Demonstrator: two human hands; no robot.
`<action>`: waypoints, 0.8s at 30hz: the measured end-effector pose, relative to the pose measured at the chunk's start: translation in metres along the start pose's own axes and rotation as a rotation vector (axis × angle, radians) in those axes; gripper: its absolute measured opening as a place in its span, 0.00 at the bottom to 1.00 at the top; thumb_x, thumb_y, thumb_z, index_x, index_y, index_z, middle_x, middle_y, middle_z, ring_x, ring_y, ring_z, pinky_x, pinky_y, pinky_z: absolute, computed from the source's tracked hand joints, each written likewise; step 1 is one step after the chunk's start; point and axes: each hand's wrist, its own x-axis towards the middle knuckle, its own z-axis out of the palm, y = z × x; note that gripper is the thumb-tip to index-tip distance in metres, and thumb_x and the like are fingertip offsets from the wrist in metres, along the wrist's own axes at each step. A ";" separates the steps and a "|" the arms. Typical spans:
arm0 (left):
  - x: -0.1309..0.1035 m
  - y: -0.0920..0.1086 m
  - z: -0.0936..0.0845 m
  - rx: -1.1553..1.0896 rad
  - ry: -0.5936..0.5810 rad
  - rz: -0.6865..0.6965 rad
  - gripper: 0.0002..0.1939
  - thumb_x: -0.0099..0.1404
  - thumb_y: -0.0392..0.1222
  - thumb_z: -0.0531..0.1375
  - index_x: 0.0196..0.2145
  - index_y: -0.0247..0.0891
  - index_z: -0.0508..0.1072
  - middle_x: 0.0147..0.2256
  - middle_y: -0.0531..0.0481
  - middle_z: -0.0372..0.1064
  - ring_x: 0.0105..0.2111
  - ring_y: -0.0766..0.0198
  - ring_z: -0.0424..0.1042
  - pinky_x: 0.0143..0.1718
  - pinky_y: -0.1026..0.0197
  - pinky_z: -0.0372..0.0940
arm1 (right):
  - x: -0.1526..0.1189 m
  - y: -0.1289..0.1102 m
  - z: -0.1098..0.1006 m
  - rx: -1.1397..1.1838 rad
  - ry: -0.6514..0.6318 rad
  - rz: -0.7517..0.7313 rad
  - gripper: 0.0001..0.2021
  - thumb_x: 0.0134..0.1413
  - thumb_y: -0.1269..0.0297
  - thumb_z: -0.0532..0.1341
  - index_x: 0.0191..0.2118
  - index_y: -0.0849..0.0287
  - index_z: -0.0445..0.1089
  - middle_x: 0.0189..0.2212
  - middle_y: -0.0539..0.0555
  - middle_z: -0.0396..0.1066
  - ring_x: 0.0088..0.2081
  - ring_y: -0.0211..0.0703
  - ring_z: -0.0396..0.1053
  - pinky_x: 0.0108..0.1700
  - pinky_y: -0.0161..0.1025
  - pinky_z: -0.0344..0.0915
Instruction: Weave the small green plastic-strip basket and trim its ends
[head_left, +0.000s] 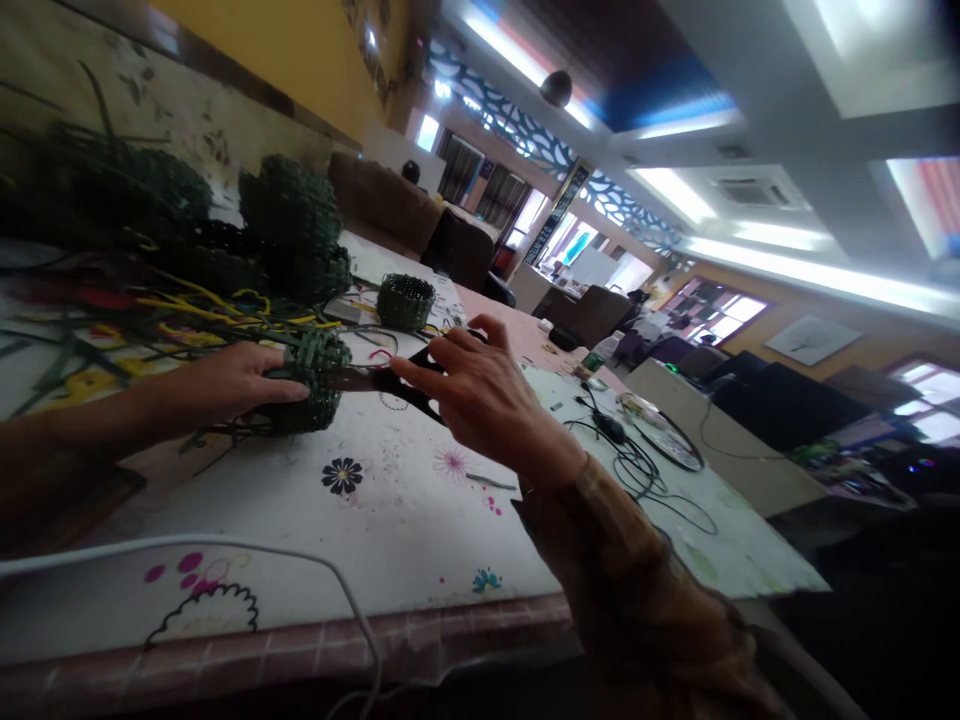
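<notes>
My left hand (244, 378) grips a small dark green woven basket (319, 405) on its side, thumb over the near wall and fingers partly hidden behind it. In my right hand (480, 385) is a pair of scissors (386, 380) with black handles, the fingers wrapped through the loops. The scissor blades reach left to the basket's woven edge and touch or overlap it; whether a strand lies between them I cannot tell. Loose green strips stick out under the basket near my left hand.
Several green woven baskets (289, 215) are stacked at the back left, above yellow strips (202, 305). Another small basket (405, 301) stands beyond the scissors. Black cables (637, 460) lie on the right; a white cord (225, 541) crosses the front. A plastic bottle (600, 352) lies farther back.
</notes>
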 end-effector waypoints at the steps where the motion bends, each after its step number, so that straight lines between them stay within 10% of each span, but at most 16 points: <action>1: 0.000 0.002 -0.002 0.019 -0.025 -0.011 0.22 0.44 0.63 0.63 0.21 0.40 0.72 0.18 0.55 0.62 0.21 0.63 0.62 0.21 0.63 0.57 | -0.003 0.005 0.008 0.031 0.007 0.023 0.24 0.65 0.80 0.56 0.60 0.52 0.71 0.35 0.53 0.66 0.40 0.45 0.59 0.57 0.50 0.50; 14: 0.002 -0.005 -0.011 -0.041 -0.107 -0.048 0.29 0.42 0.65 0.65 0.35 0.38 0.79 0.35 0.47 0.78 0.37 0.50 0.77 0.33 0.57 0.73 | -0.017 0.015 0.053 0.047 0.129 0.050 0.27 0.65 0.79 0.57 0.64 0.49 0.70 0.33 0.51 0.65 0.40 0.45 0.58 0.58 0.48 0.50; 24: 0.007 -0.010 -0.018 -0.080 -0.111 -0.052 0.26 0.42 0.61 0.68 0.32 0.38 0.81 0.33 0.45 0.81 0.33 0.49 0.78 0.31 0.55 0.72 | -0.030 0.007 0.108 0.495 0.126 0.250 0.30 0.53 0.77 0.63 0.63 0.54 0.73 0.38 0.52 0.72 0.42 0.44 0.65 0.52 0.45 0.55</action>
